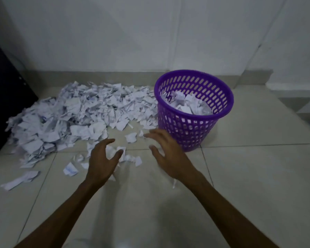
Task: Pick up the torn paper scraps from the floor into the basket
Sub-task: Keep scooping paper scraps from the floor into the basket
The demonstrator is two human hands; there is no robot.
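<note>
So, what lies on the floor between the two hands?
In the head view, a few loose scraps lie on the tile between the left hand and right hand; neither hand holds any.

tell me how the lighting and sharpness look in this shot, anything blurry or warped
Head view: dim, bluish light; the right hand is smeared by motion blur, the left hand less so; the purple basket and paper pile read fairly clearly, though scrap edges are soft; wide-angle bending shows in the floor tile seams and wall lines; soft shadows under the arms.
</note>
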